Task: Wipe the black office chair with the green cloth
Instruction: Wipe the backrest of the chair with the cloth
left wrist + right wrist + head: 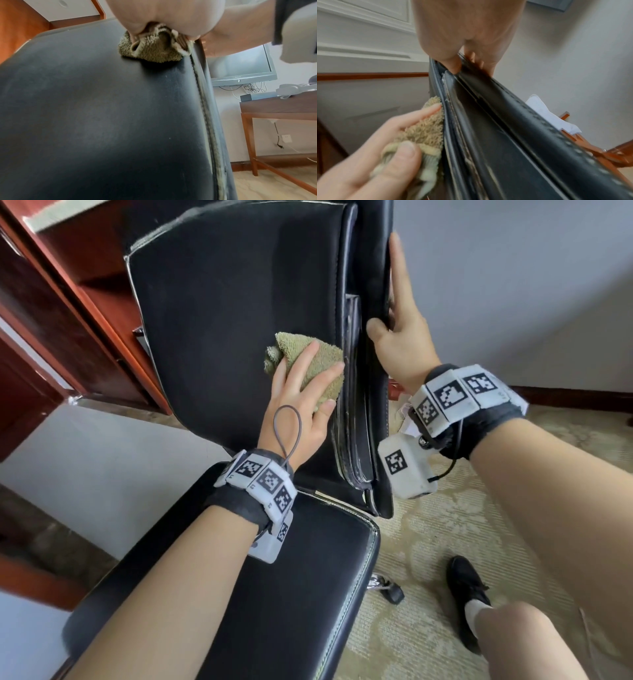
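The black office chair stands before me, its backrest (222, 320) upright above the seat (291, 594). My left hand (308, 385) holds the bunched green cloth (308, 361) against the front of the backrest, close to its right seam. The fingers spread over the cloth and the thumb pinches its lower fold. In the left wrist view the cloth (154, 54) is wadded under the palm on the black leather (102, 121). My right hand (394, 326) grips the backrest's right edge, thumb in front and fingers behind. The right wrist view shows that grip (462, 40) and the cloth (426, 129).
A red-brown wooden desk and shelves (85, 302) stand left of the chair. Patterned carpet (479, 525) lies to the right, with my black shoe (466, 583) and a chair caster (390, 590) on it. A wooden table (274, 108) and a monitor (243, 67) stand beyond.
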A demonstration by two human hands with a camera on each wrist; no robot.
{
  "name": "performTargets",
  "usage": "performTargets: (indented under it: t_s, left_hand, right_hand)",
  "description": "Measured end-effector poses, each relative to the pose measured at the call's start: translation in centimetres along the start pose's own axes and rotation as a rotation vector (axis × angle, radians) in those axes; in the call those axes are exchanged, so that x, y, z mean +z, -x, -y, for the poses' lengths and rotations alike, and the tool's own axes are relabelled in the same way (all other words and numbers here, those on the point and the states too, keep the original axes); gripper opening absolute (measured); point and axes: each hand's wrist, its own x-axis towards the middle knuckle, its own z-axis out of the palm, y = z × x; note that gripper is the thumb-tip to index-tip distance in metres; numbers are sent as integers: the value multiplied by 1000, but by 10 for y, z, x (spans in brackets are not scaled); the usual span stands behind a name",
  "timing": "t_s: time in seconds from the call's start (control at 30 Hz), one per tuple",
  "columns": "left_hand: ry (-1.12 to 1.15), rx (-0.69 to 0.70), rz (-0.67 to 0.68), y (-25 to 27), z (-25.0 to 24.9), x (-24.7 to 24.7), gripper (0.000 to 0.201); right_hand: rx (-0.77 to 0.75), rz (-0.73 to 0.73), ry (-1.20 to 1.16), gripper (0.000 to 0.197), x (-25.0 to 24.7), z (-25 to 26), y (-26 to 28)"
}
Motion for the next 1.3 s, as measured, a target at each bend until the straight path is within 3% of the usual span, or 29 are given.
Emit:
performTargets:
  t_s: [0.13,0.3,0.67,0.83,0.93,1.13,1.3]
  left_hand:
    - [12,-6,-14,6,2,4,46]
    - [48,-1,-55,14,2,9,45]
    - [68,-61,-66,48,-1,35,46]
    - [4,6,-38,61,6,41,46]
    - [5,25,-60,52,1,33,45]
    - [85,34,-213,-15,-17,8,47]
    - [111,-9,-185,12,-14,24,45]
  right_hand:
    - [64,33,-13,82,5,-11,19]
    - [193,-39,79,64,14,-25,29]
    - [132,-76,218,69,12,-35,32]
    - [144,-55,240,68,9,-31,33]
    - [149,-52,235,68,10,-30,33]
    - [138,-46,206,67,10,-30,34]
    - [139,-45,211,66,9,-28,34]
